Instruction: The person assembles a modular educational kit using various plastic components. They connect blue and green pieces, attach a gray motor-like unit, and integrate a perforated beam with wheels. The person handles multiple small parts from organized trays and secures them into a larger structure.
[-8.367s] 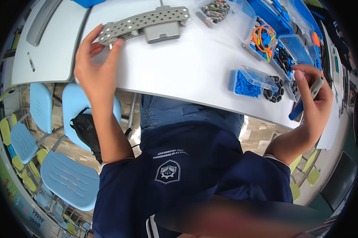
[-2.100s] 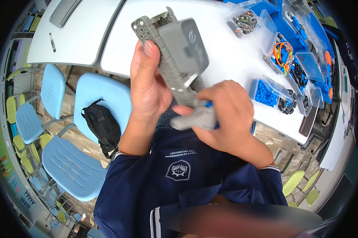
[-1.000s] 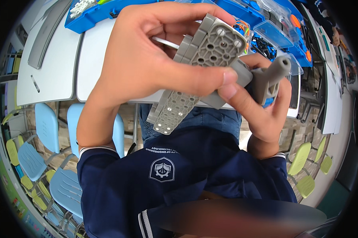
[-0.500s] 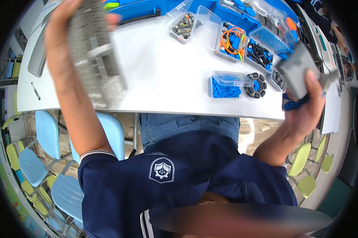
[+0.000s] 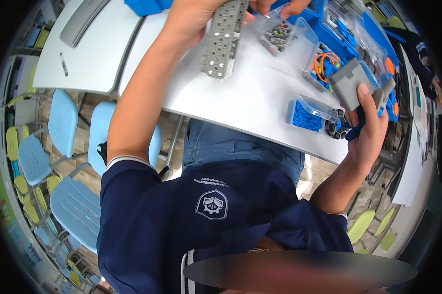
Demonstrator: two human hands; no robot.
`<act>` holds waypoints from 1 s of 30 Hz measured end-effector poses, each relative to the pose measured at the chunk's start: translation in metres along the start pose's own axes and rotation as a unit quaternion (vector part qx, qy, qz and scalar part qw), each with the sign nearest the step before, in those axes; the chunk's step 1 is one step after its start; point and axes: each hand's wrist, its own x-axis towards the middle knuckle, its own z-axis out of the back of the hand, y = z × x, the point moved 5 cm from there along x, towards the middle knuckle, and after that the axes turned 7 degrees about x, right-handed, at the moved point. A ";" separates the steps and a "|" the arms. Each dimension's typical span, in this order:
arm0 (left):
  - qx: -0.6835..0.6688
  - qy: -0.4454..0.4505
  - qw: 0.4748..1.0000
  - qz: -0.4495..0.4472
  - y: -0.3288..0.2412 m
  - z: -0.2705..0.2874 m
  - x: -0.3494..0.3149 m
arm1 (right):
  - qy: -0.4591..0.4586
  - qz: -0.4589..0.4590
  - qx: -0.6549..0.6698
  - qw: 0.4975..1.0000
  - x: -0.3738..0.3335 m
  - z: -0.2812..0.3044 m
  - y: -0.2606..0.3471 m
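My left hand (image 5: 194,22) is closed around a long grey assembly of studded building bricks (image 5: 224,46), held over the table's far side. Its fingertips show just past the assembly's far edge. In my right hand (image 5: 370,110) is a grey box-shaped block (image 5: 349,84) with a smaller grey part sticking out beside it. Dark blue material shows below the block at my palm, but I cannot make out what it is. Nearest to this hand is a black wheel with rollers (image 5: 336,128), partly hidden by it.
Another person's fingers (image 5: 294,7) reach in at the top, above an open clear box of small grey parts (image 5: 278,36). Beside it stands a box with orange hoops (image 5: 326,63). A lidded box of blue pegs (image 5: 306,117) sits near the white table's edge (image 5: 252,133). Blue chairs (image 5: 64,122) stand left.
My left hand has brought the grey assembly rightward, toward the box of small grey parts. The grey block in my right hand sits a little further left. Another person's fingers have appeared at the top.
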 end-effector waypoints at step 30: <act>-0.164 -0.182 0.968 -0.045 -0.006 0.066 -0.066 | -0.051 -0.001 -0.026 0.998 -0.024 0.030 -0.002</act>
